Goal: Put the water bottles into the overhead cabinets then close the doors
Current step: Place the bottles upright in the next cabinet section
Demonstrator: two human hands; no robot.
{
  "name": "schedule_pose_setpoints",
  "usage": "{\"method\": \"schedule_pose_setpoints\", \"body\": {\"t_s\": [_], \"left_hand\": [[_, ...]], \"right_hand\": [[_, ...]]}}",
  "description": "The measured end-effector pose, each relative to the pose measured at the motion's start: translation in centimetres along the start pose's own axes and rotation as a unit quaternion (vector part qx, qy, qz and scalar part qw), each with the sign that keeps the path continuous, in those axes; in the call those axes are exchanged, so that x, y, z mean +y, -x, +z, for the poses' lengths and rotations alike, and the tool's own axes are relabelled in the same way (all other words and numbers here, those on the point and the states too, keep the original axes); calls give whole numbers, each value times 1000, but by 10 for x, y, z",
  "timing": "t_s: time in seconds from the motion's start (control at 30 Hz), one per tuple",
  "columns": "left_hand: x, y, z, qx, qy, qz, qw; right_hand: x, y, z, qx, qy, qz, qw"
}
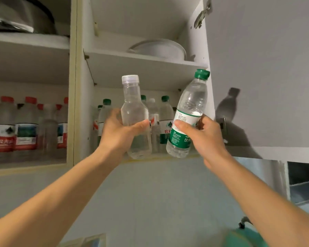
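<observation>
- You held two bottles up in front of the right-hand cabinet, both below its middle shelf and just outside its lower compartment, at the centre of the view.
- Your left hand was curled round the clear bottle, thumb across its front and fingers behind, gripping the lower half of the body. It stood nearly upright, its pale cap at 12 o'clock.
- Your right hand gripped the green-capped bottle around its green label, thumb in front. This one leaned, cap toward 1 o'clock, close to the edge of the open door.
- Both looked like thin plastic: light if empty, and the walls would probably give under a hard squeeze. I could not tell how full either was. The smooth clear one seemed the more slippery; the labelled band gave you the surer hold on the other.
- A mid-body grip suited both, leaving the bases free to set down.
- Both forearms reached up and forward from 7 and 5 o'clock, wrists bent back, the hands just beside each other but apart.
- Green-capped bottles already stood at the back of that lower shelf, so the front strip seemed the likely spot. Red-capped bottles filled the left cabinet at 9 o'clock.
- A white dish sat on the shelf above. The doors were not yet closed.
</observation>
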State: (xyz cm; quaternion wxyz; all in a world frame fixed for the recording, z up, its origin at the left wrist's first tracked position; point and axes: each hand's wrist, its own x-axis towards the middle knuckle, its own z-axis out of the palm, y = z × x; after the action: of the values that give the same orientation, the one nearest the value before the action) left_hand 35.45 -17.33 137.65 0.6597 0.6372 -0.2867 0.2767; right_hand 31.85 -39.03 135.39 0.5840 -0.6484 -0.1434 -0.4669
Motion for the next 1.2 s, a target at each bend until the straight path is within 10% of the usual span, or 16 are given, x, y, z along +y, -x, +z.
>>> {"method": "schedule_pose_setpoints", "body": {"t_s": [1.2], "left_hand": [[-96,-87,113,-55,-330,40,942]], "right_hand": [[121,-98,-23,-32,315,3,948]]}}
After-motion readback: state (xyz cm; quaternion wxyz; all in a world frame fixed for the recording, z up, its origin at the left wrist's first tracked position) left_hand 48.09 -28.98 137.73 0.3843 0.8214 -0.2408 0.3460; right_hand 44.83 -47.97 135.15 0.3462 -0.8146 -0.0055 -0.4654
